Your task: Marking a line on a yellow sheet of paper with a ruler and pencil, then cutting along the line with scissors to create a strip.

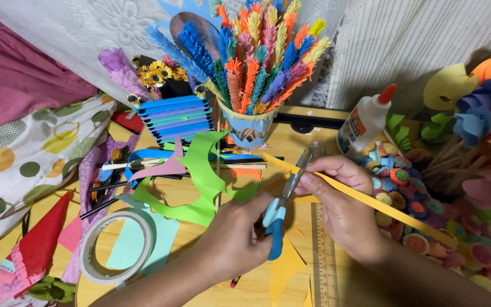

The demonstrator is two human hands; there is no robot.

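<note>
My left hand (235, 236) grips a pair of scissors with blue handles (279, 206), the blades pointing up and away toward a long yellow paper strip (370, 200). My right hand (339, 196) pinches that strip near its upper end; the strip runs diagonally from above the scissor tips down to the right over my wrist. The scissor blades meet the strip's edge close to my right fingers. Both hands hover over a wooden table (245, 284).
A cup of fringed paper sticks in many colours (254, 122) stands behind the hands. A white glue bottle (365, 122) is at the right, a tape roll (117, 245) at the left, a ruler (325, 261) below, green paper scrap (200, 182), small rolled paper flowers (421, 222).
</note>
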